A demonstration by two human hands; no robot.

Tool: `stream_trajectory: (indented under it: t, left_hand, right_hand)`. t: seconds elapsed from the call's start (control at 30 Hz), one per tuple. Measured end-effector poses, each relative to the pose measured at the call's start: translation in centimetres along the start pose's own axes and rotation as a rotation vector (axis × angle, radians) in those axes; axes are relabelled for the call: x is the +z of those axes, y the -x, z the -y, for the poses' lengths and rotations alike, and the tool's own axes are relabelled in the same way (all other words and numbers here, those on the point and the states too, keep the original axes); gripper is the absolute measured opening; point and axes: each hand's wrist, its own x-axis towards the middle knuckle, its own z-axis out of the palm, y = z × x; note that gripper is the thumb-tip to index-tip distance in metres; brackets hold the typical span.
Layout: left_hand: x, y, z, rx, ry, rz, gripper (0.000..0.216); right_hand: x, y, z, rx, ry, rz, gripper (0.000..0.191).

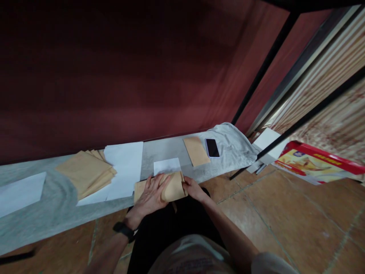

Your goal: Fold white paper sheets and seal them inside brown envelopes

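Observation:
A brown paper envelope (175, 187) lies at the near edge of the bench, above my lap, its right part bulging and curled up. My left hand (153, 193) rests flat across its left part, fingers stretched out and a little apart. At the envelope's right end my right hand (194, 188) has its fingers closed on the edge; the fingertips are partly hidden by the paper. Just behind the envelope is a small white sheet (167, 165), its near side covered. A single brown envelope (196, 151) lies flat farther right, beside a phone (212, 148) with a dark screen.
Left on the cloth-covered bench (59, 213), a fanned pile of brown envelopes (88, 171) overlaps white sheets (125, 163). Another white sheet (21, 193) lies far left. A dark red wall (128, 95) stands behind. Black metal bars (265, 68) and a red-yellow box (316, 161) are right.

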Motion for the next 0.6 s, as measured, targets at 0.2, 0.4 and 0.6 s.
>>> stream_trajectory:
  t: [0.2, 0.4, 0.6]
  left_hand:
    - [0.9, 1.3, -3.0, -0.080, -0.029, -0.029, 0.102]
    - [2.0, 2.0, -4.6, -0.117, -0.058, -0.011, 0.103]
    - [1.6, 2.0, -5.1, -0.105, -0.051, 0.003, 0.102]
  right_hand:
    - [-1.1, 1.7, -0.8, -0.026, 0.333, -0.169, 0.019]
    - [-0.7, 4.0, 0.0, -0.201, 0.794, -0.331, 0.015]
    - [-0.6, 4.5, 0.8, -0.056, 0.092, -0.125, 0.034]
